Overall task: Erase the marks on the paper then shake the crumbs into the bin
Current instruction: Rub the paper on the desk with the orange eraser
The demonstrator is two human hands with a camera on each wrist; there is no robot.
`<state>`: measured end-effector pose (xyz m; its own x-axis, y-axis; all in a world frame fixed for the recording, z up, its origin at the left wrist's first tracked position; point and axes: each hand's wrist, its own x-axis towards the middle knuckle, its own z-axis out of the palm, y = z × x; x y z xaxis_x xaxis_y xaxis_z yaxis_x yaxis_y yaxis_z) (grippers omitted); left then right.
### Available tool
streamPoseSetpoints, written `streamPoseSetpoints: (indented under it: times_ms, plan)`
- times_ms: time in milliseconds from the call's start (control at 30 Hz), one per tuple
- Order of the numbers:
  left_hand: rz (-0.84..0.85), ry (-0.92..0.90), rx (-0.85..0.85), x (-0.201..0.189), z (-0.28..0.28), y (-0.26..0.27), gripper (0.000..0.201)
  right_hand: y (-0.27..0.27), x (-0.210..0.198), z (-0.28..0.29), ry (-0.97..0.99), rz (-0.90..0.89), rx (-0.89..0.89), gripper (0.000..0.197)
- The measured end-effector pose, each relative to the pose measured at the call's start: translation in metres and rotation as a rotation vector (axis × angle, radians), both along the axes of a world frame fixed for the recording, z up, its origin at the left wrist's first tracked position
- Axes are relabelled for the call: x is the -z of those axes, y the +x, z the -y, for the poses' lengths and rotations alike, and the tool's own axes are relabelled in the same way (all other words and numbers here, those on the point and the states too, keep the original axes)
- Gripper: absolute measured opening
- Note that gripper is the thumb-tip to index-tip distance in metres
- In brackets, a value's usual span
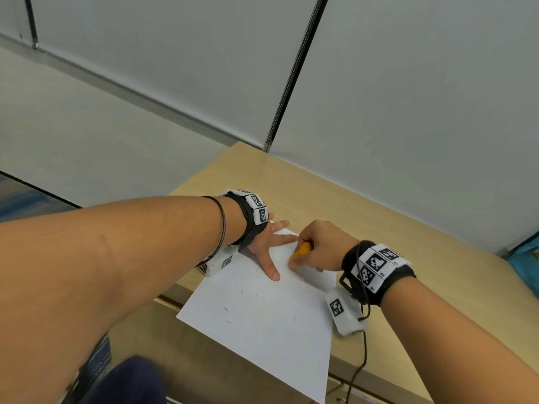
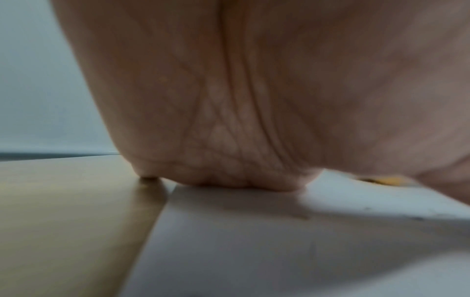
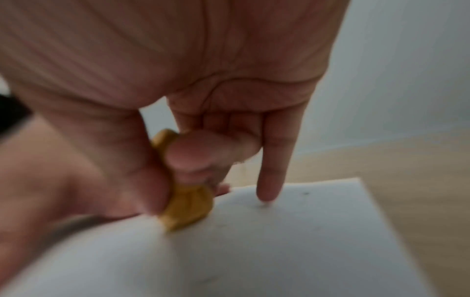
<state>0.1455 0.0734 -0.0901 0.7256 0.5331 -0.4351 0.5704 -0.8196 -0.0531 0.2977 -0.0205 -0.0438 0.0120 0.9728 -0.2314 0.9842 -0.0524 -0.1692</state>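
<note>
A white sheet of paper [image 1: 262, 322] lies on the wooden desk [image 1: 379, 217], its near corner hanging over the front edge. Thin dark crumbs and marks are scattered over it. My left hand [image 1: 269, 246] presses flat on the sheet's far corner with spread, straight fingers; its palm [image 2: 241, 120] fills the left wrist view. My right hand [image 1: 318, 249] pinches a yellow-orange eraser [image 1: 300, 252] and holds its end against the paper beside my left thumb. In the right wrist view the eraser [image 3: 188, 205] sits between thumb and fingers, and the little finger touches the paper [image 3: 279, 251].
Grey partition panels [image 1: 408, 97] rise behind the desk. Something blue [image 1: 525, 266] lies at the desk's right edge. A cable [image 1: 360, 363] hangs from my right wrist over the desk front. No bin shows in any view.
</note>
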Motion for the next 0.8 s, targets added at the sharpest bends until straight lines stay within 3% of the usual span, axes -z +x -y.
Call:
streamPoseSetpoints:
  times_ms: [100,200,267,367,500,667,800]
  plan:
    - [-0.016,0.009,-0.010,0.000,-0.001,0.001,0.120,0.005,0.005,-0.004,0.120,0.025,0.056,0.025]
    - [0.005,0.024,0.007,0.000,0.001,-0.002,0.115,-0.008,0.008,0.005,0.004,-0.014,-0.044,0.025]
    - [0.029,0.006,-0.004,0.002,0.001,-0.002,0.117,-0.003,0.003,0.002,-0.019,-0.019,-0.004,0.029]
    - [0.031,-0.010,-0.017,0.006,-0.002,-0.001,0.124,0.006,0.001,-0.006,0.113,0.039,0.064,0.026]
    - [0.079,0.013,0.034,0.009,-0.003,0.000,0.127,-0.012,0.000,0.005,-0.070,-0.001,-0.068,0.027]
    - [0.072,-0.023,-0.024,0.009,-0.004,-0.001,0.121,0.003,-0.006,-0.007,0.058,0.028,0.084,0.027]
    - [0.070,0.015,0.019,0.006,-0.001,-0.004,0.115,-0.017,-0.003,0.006,-0.080,0.011,-0.080,0.030]
